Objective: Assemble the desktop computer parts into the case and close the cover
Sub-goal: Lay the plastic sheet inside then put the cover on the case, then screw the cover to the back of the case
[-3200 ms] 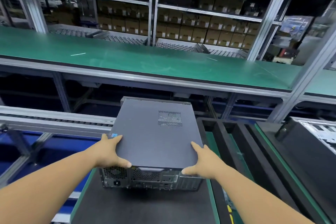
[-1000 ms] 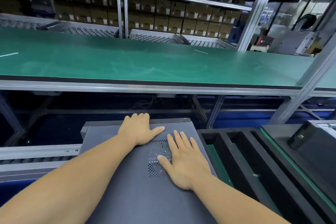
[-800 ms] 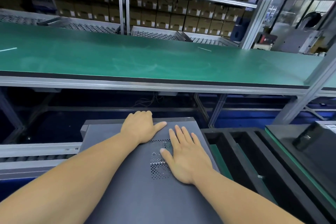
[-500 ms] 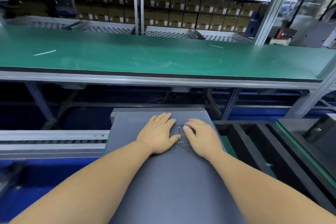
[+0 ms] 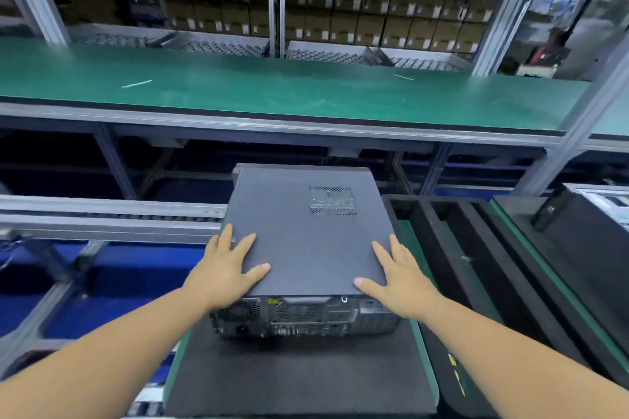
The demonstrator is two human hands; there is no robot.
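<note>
A green workbench (image 5: 306, 95) is seen running across the far side, with a dark mat (image 5: 299, 378) in front of it on which the computer case (image 5: 306, 241) lies flat. The long axis of the case is pointed straight away from the person, its port-filled back panel (image 5: 299, 316) turned toward them. The cover (image 5: 316, 248) is seated on top, apparently closed. The left hand (image 5: 226, 270) is laid on the near left corner and the right hand (image 5: 398, 274) on the near right corner, fingers straight and spread, nothing gripped. Both hands are set equally near, so any forward push would be delivered along the long axis.
</note>
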